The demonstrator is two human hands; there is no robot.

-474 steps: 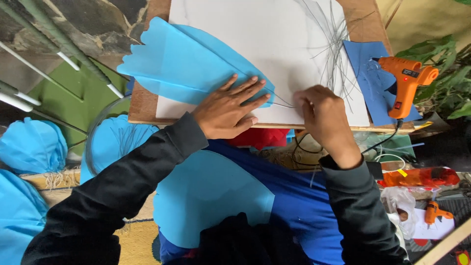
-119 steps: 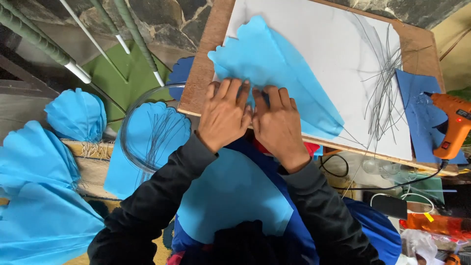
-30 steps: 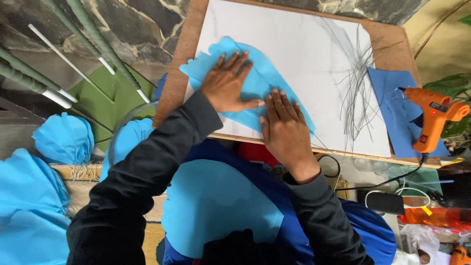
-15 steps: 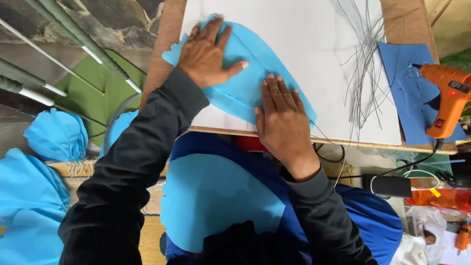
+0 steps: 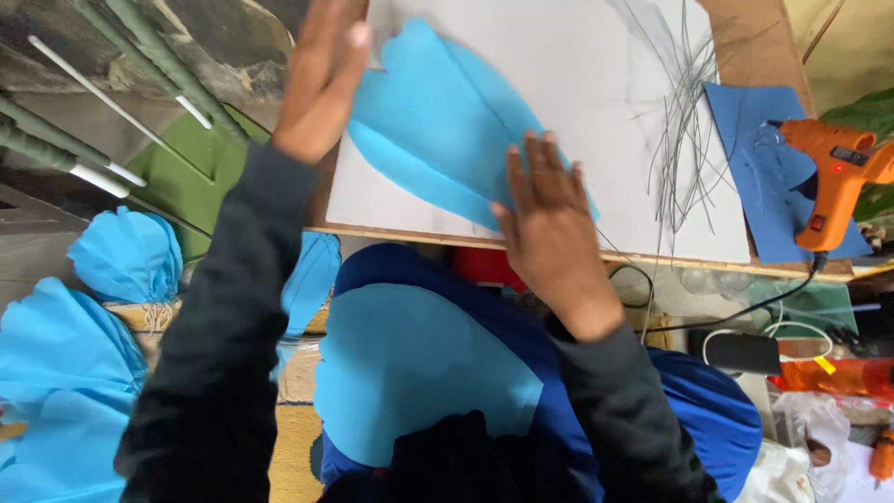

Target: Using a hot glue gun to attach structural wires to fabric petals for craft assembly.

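Blue paper petal [image 5: 447, 140] lies flat on the white sheet [image 5: 577, 74] covering the desk [image 5: 745, 37]. Right hand [image 5: 549, 224] presses its near end with open, spread fingers [image 5: 531, 168]; left hand [image 5: 321, 74], fingers straight and open, rests at its far left edge.

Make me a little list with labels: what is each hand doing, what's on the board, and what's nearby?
Left hand: flat, fingers spread, at the petal's left edge
Right hand: flat on the petal's lower right end
Petal: light blue sheet, lying on white paper
Wires: thin grey bundle on the paper
Glue gun: orange, standing on a dark blue sheet
Lap: another blue piece
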